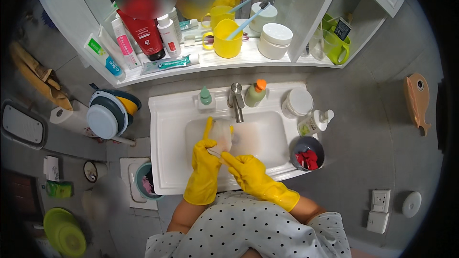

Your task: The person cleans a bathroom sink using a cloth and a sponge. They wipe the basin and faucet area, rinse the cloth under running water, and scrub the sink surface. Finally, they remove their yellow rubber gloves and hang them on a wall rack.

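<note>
Both of my hands wear yellow rubber gloves and are over the white sink [162, 162]. My left hand [204, 162] grips a pale, translucent, pinkish-white item [221, 136] whose kind I cannot make out; one gloved finger stretches up along its left side. A thin whitish strip shows at the item's lower end. There my right hand [246, 172] has its fingers closed on the strip, close beside the left. Behind the item stands the metal faucet [235, 98]. Shallow, slightly pinkish water [256, 138] lies in the basin.
Along the sink's rim stand a green soap pump [205, 96], an orange-topped bottle [256, 93], a white tub [299, 102], a white pump bottle [315, 122] and a grey bowl [294, 155] with red cloth. Above, a shelf [191, 70] holds tubes, bottles and a yellow cup [228, 40].
</note>
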The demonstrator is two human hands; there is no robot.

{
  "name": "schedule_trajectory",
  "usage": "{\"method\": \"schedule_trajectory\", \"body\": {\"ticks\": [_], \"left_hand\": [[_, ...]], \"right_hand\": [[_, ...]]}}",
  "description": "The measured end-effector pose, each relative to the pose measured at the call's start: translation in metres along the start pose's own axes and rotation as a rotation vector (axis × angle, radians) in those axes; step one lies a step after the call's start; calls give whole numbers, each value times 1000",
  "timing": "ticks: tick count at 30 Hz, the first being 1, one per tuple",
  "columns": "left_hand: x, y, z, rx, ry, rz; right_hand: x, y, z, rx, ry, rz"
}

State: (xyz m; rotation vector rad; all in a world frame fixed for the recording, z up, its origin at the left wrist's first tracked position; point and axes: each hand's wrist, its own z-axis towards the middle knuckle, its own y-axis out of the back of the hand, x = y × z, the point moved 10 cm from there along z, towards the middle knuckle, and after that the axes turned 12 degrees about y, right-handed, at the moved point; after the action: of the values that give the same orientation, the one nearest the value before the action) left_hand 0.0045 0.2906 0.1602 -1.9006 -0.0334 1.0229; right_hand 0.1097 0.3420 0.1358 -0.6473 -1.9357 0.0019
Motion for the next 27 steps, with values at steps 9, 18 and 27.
{"method": "schedule_trajectory", "body": {"ticks": [9, 18, 27], "left_hand": [[0, 22, 7, -36, 29, -115], [14, -4, -9, 213, 389, -278], [29, 3, -16, 185, 390, -1]], "right_hand": [[75, -24, -29, 21, 1213, -1224], [103, -28, -9, 236, 1291, -1067], [94, -42, -2, 369, 1276, -1122]]}}
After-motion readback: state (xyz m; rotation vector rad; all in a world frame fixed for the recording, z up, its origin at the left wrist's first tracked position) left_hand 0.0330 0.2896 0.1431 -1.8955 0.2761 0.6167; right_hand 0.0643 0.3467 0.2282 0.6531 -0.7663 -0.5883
